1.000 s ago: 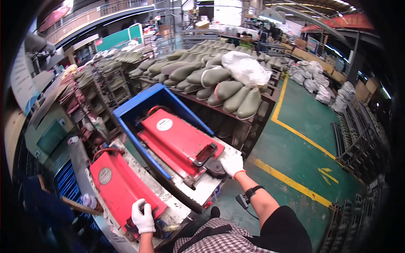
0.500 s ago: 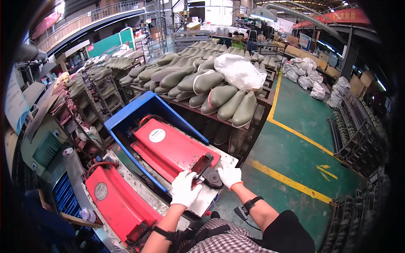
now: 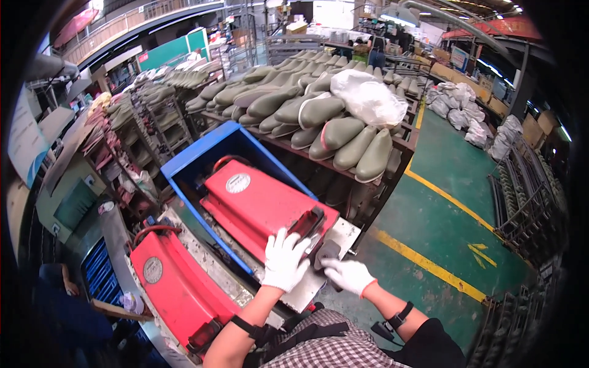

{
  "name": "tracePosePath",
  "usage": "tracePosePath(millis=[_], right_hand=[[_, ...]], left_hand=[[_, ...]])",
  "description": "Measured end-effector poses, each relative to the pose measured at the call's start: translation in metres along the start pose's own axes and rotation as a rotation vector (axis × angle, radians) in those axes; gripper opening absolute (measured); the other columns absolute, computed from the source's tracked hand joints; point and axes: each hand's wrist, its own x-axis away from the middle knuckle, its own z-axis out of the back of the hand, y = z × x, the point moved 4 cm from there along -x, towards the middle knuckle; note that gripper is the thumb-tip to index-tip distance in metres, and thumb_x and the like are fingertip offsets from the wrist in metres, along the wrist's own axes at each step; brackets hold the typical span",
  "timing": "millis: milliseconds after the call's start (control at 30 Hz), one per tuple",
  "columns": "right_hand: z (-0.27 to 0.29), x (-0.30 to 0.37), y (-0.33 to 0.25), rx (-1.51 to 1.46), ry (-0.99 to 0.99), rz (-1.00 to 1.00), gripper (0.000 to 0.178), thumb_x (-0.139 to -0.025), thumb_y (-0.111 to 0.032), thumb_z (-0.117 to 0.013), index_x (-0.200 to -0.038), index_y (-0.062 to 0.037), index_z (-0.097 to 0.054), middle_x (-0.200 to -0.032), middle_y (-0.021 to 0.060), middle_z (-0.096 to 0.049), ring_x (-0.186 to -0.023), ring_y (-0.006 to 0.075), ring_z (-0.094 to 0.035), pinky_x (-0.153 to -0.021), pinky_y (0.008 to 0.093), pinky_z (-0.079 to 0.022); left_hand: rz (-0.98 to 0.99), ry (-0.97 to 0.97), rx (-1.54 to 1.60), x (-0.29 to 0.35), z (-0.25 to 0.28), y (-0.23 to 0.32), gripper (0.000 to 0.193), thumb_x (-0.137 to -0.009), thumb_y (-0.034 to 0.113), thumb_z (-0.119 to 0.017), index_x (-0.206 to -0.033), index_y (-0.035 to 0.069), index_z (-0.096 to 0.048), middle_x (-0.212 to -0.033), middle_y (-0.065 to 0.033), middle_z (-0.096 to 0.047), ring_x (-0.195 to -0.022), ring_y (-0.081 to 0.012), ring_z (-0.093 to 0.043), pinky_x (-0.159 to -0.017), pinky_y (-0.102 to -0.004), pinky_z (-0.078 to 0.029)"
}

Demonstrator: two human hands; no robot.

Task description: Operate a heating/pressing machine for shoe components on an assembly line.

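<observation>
My left hand [image 3: 286, 260], in a white glove, rests with fingers spread at the near end of a red machine cover [image 3: 264, 199], just below its black handle [image 3: 308, 222]. My right hand [image 3: 351, 276], also white-gloved, has its fingers closed at the edge of a dark grey rubber-like piece [image 3: 327, 250], which now looks tilted on its side. That piece sits over the whitish metal plate [image 3: 345, 235] at the machine's end; its lower part is hidden by my right hand. A blue surround [image 3: 205, 144] encloses the cover's far end.
A second red machine cover [image 3: 175, 285] stands at the left. Beyond the machine, a rack holds many olive-green boots [image 3: 353, 150] with a white plastic bag [image 3: 368, 98] on top. Green floor with yellow lines [image 3: 429, 264] lies to the right. Another person's hand [image 3: 70, 287] shows far left.
My left hand has come off the black handle and spread its fingers. The dark piece has been tipped up from lying flat, my right hand now on its near side. The whole view has shifted slightly.
</observation>
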Motion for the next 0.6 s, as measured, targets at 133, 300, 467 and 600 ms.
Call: tracePosePath(millis=[133, 300, 467, 600], right_hand=[[0.023, -0.061, -0.047, 0.100, 0.386, 0.406, 0.028, -0.093, -0.030, -0.060, -0.097, -0.0048, -0.069, -0.091, 0.0178, -0.069, -0.082, 0.0364, -0.067, -0.074, 0.0500, -0.055], [0.038, -0.087, -0.041, 0.098, 0.573, 0.392, 0.034, -0.085, -0.022, -0.067, -0.115, -0.0065, -0.071, -0.118, 0.0190, -0.065, -0.108, 0.0390, -0.061, -0.093, 0.0491, -0.051], [0.002, -0.122, -0.057, 0.100, 0.344, 0.398, 0.063, -0.085, -0.033, -0.073, -0.143, -0.0140, -0.059, -0.141, 0.0268, -0.055, -0.124, 0.0444, -0.056, -0.106, 0.0513, -0.047], [-0.038, -0.185, -0.082, 0.286, 0.280, 0.249, 0.087, -0.081, -0.044, -0.080, -0.157, -0.0245, -0.044, -0.155, 0.0304, -0.041, -0.135, 0.0503, -0.048, -0.108, 0.0541, -0.047]], left_hand=[[0.004, 0.188, 0.019, -0.032, 0.036, -0.006, 0.047, -0.075, 0.025, -0.077, -0.121, 0.019, -0.069, -0.122, -0.0110, -0.059, -0.125, -0.0418, -0.052, -0.099, -0.0565, -0.041], [0.009, 0.333, -0.002, -0.074, 0.092, -0.025, 0.041, -0.073, 0.022, -0.075, -0.113, 0.016, -0.072, -0.113, -0.0120, -0.062, -0.114, -0.0380, -0.058, -0.094, -0.0504, -0.047], [0.142, 0.254, 0.145, -0.113, 0.144, -0.057, 0.048, -0.079, 0.027, -0.074, -0.126, 0.016, -0.070, -0.133, -0.0150, -0.061, -0.128, -0.0352, -0.057, -0.113, -0.0426, -0.044], [0.266, 0.246, 0.148, -0.119, 0.174, -0.077, 0.052, -0.083, 0.032, -0.072, -0.133, 0.023, -0.066, -0.148, -0.0150, -0.052, -0.136, -0.0359, -0.052, -0.114, -0.0435, -0.043]])
